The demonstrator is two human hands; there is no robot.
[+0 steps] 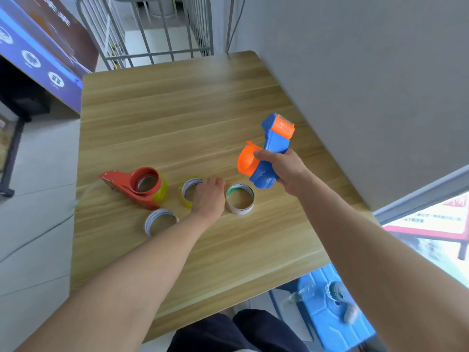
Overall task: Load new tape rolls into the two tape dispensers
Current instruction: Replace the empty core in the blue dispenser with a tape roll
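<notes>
Wooden table (177,110) fills most of the view, wall along its right edge. Blue plastic stool (327,326) sits on the floor off the near right corner, with a couple of blurred rolls on top.

Blue dispenser (275,141): off the table, in the air over the right side, cutter end with orange cap pointing away, orange hub facing left. No roll on the hub.

Red dispenser (127,189): lying on its side on the table, left of centre, with yellow tape (163,191) seated round its hub.

Loose rolls, all lying flat near the front:
- yellow roll (186,185), just right of the red dispenser
- white roll (239,210), right of it, below the blue dispenser
- second white roll (149,224), nearest, just in front of the red dispenser

Right hand (284,171): clenched round the blue dispenser's body, thumb on the orange hub rim.

Left hand (209,196): on the yellow roll, fingers curled over its right rim, grasping it. Roll is on the table.
</notes>
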